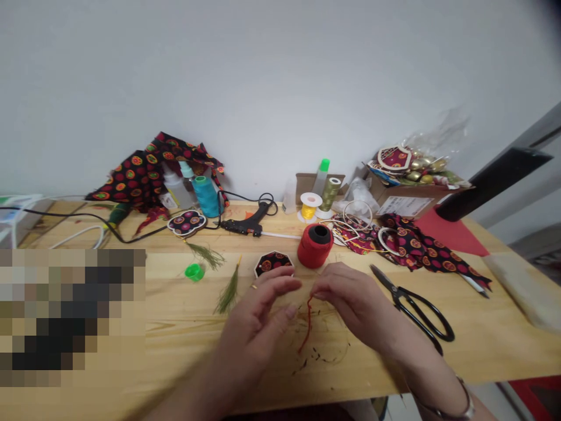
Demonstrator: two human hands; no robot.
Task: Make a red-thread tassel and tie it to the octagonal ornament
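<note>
My right hand (350, 295) pinches a short red cord (308, 327), whose loose end hangs down over the table. To its left my left hand (267, 310) has its thumb and fingers apart, with nothing visible between them. Just beyond the left fingers lies an octagonal fabric-covered piece (274, 261) with a pale rim, partly hidden by the hand. A red thread spool (314, 248) stands behind the right hand. Green tassels lie to the left, one of them a loose tassel (230, 289). Black-handled scissors (409, 304) rest right of my right hand.
A glue gun (249, 225) lies at the back centre, near a teal thread cone (205, 197) and patterned fabric (144, 175). A yellow spool (309, 207) stands behind the red one. At the back right is a full cardboard box (407, 199). A green cap (194, 272) sits left.
</note>
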